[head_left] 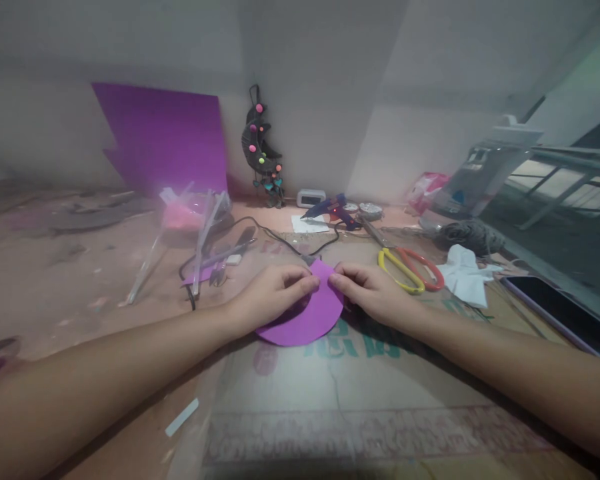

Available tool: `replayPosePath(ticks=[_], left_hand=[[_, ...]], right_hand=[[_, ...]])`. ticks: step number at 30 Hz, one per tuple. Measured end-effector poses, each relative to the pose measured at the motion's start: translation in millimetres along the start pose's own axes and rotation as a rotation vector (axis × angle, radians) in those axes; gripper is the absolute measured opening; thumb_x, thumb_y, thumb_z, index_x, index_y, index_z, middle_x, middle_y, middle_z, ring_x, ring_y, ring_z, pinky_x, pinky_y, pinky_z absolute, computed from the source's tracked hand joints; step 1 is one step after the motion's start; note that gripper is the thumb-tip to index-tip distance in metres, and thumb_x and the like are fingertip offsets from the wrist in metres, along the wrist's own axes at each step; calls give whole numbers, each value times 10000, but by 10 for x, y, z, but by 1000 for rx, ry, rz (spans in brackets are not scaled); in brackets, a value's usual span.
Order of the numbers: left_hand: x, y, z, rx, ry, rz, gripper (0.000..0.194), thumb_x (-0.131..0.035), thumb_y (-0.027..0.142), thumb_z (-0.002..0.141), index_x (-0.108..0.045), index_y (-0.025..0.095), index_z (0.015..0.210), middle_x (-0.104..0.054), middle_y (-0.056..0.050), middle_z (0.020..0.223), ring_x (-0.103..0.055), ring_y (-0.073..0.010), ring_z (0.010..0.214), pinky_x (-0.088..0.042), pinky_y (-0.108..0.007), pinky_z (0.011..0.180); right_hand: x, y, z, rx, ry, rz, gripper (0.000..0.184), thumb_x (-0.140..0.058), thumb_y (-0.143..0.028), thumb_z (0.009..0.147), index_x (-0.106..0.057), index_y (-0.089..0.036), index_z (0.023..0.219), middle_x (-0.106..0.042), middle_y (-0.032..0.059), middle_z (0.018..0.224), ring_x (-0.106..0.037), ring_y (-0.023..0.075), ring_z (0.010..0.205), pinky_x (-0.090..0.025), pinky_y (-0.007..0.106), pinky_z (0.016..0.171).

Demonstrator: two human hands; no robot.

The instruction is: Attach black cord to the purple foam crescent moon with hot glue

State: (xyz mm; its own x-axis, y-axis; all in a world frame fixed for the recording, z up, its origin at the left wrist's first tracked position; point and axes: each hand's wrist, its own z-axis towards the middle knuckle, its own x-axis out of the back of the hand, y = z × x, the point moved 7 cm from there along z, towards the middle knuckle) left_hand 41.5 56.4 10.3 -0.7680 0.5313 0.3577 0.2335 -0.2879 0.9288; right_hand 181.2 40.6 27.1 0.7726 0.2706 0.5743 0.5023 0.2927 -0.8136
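Observation:
A purple paper cutout (305, 321) with a rounded lower edge is held just above the cardboard, in the middle of the view. My left hand (280, 293) pinches its upper left side between thumb and fingers. On the opposite side my right hand (367, 290) pinches the upper right edge, close to a pointed tip. Both hands are closed on the paper, and part of its left side is hidden behind the left hand. Scissors (405, 270) with yellow and orange handles lie just beyond my right hand.
A glue gun (335, 212) with a lit red light rests near the wall, its cord running left. Purple sheet (170, 140) leans there beside a dark moon ornament (260, 143). A phone (565, 310), tissue (465, 275) and glue sticks (205, 243) lie around. Printed cardboard (380, 393) covers the tabletop.

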Motion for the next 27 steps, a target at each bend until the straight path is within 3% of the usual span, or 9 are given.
replayPosePath(ticks=[5, 8, 16, 20, 23, 27], left_hand=[[95, -26, 51, 7, 115, -160, 405, -418, 515, 936, -569, 143, 884, -565, 6, 676, -494, -91, 536, -381, -199, 485], [162, -40, 64, 4, 193, -213, 354, -450, 498, 930, -541, 157, 898, -552, 18, 696, -497, -87, 551, -380, -191, 488], [167, 55, 24, -11, 177, -68, 230, -537, 380, 908, -555, 155, 862, -580, 8, 754, -491, -85, 585, -366, -185, 504], [127, 54, 25, -6, 129, -72, 237, -529, 379, 913, -558, 153, 845, -602, 4, 712, -507, -90, 579, -365, -185, 502], [70, 28, 33, 0, 64, -105, 237, -548, 374, 905, -567, 145, 850, -603, 3, 695, -502, -81, 558, -363, -178, 487], [30, -9, 36, 18, 21, -152, 281, -542, 427, 904, -563, 153, 849, -541, 30, 625, -453, -64, 491, -340, -164, 433]], right_hand=[[106, -11, 12, 82, 82, -79, 366, -414, -420, 945, -439, -195, 657, -440, -30, 627, -442, 114, 603, -351, 245, 568], [115, -31, -2, 95, 94, -133, 357, -417, -393, 942, -433, -195, 646, -428, -32, 618, -433, 113, 594, -337, 244, 561], [48, -48, -24, 139, 49, -160, 363, -417, -379, 951, -436, -193, 640, -430, -35, 606, -426, 107, 586, -331, 241, 553], [126, -56, -13, 116, 144, -60, 310, -421, -395, 956, -452, -200, 717, -439, -38, 637, -434, 107, 593, -350, 242, 556], [164, -33, 12, 87, 184, 181, 194, -509, -404, 917, -493, -211, 922, -579, -12, 825, -461, 89, 558, -382, 238, 519], [92, -16, 56, 91, 79, 357, 307, -592, -377, 866, -494, -230, 1117, -600, 65, 1185, -590, 118, 745, -467, 247, 595]])
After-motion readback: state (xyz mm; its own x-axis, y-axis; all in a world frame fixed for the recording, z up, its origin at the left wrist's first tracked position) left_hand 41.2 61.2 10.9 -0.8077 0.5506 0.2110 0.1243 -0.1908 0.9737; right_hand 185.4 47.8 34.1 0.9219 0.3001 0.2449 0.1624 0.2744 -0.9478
